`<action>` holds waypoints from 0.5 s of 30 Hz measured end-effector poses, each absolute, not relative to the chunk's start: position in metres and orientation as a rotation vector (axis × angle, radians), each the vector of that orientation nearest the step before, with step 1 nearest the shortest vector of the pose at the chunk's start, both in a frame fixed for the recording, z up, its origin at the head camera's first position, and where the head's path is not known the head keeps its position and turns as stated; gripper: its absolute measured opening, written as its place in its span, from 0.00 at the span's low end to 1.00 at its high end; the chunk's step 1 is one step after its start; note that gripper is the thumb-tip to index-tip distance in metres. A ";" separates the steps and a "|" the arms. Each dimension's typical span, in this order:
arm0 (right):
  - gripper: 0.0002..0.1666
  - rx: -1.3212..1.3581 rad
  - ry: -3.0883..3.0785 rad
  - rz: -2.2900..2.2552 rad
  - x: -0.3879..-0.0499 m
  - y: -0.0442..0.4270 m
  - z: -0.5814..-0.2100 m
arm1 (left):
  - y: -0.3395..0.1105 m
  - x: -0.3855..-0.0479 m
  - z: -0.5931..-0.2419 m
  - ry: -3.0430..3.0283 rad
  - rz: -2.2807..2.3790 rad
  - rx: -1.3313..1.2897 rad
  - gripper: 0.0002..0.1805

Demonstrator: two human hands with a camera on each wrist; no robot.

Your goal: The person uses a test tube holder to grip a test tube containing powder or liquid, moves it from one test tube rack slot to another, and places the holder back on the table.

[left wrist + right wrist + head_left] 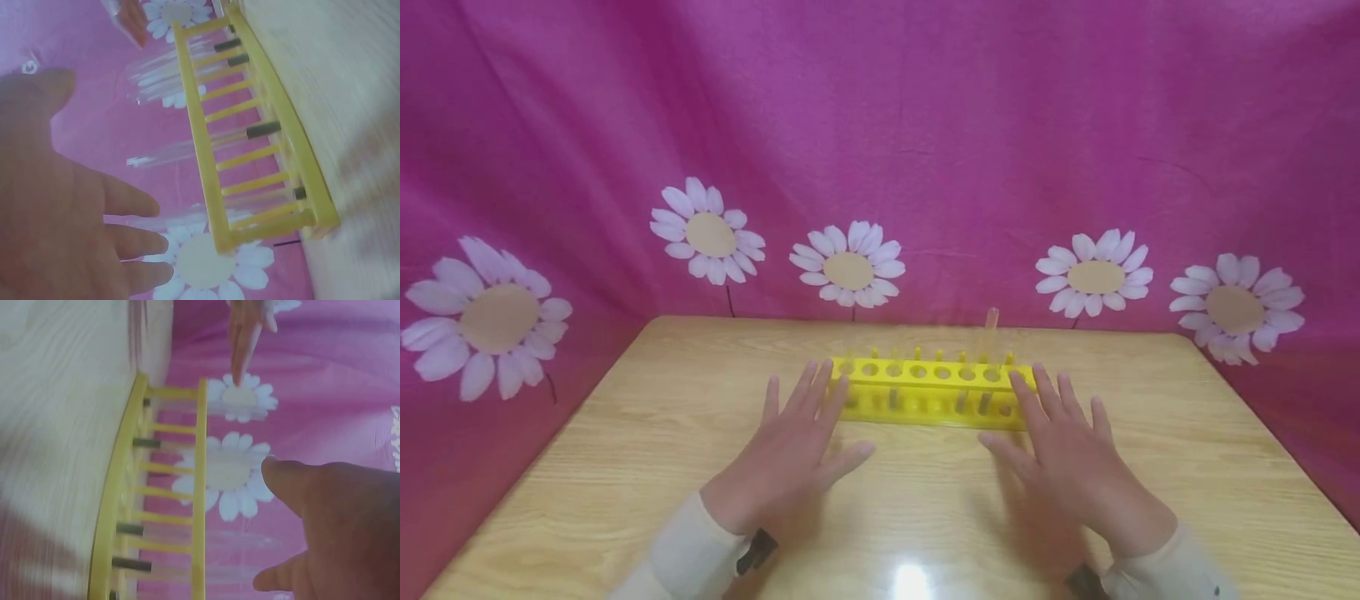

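A yellow test tube rack [928, 384] stands on the table in the head view. Several clear test tubes [992, 322] stand in its holes, each with a dark part [264, 129] at its lower end. My left hand [782, 458] is spread at the rack's left end, with straight fingers. At the other end my right hand [1078, 467] is likewise spread, palm down. Both wrist views show a gap between the fingers and the rack's upper bar [199, 487]. Neither hand holds anything.
The wooden table [647, 442] reaches back to a pink cloth [955, 150] printed with large white flowers [710, 235]. This cloth also hangs along the left and right sides. A bright light reflection lies near the table's front.
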State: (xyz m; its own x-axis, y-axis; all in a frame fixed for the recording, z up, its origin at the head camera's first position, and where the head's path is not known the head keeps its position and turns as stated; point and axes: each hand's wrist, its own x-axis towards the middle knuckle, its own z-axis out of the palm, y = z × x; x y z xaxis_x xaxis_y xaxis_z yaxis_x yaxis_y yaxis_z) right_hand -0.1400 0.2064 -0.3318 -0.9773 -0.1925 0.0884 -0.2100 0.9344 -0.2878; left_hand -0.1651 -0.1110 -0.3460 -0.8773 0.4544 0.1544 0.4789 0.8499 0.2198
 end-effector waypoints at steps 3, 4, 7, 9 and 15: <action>0.55 0.292 -3.048 0.459 -0.145 0.215 -0.332 | -0.117 -0.169 -0.345 -2.942 -0.462 -0.716 0.49; 0.55 0.282 -3.057 0.468 -0.147 0.218 -0.332 | -0.119 -0.171 -0.345 -2.951 -0.489 -0.700 0.49; 0.53 0.236 -3.090 0.493 -0.153 0.225 -0.333 | -0.128 -0.178 -0.346 -2.982 -0.625 -0.644 0.46; 0.52 0.203 -3.109 0.517 -0.158 0.231 -0.334 | -0.132 -0.183 -0.347 -3.018 -0.793 -0.564 0.44; 0.51 0.108 -3.165 0.534 -0.176 0.247 -0.341 | -0.139 -0.199 -0.352 -2.988 -1.308 -0.358 0.40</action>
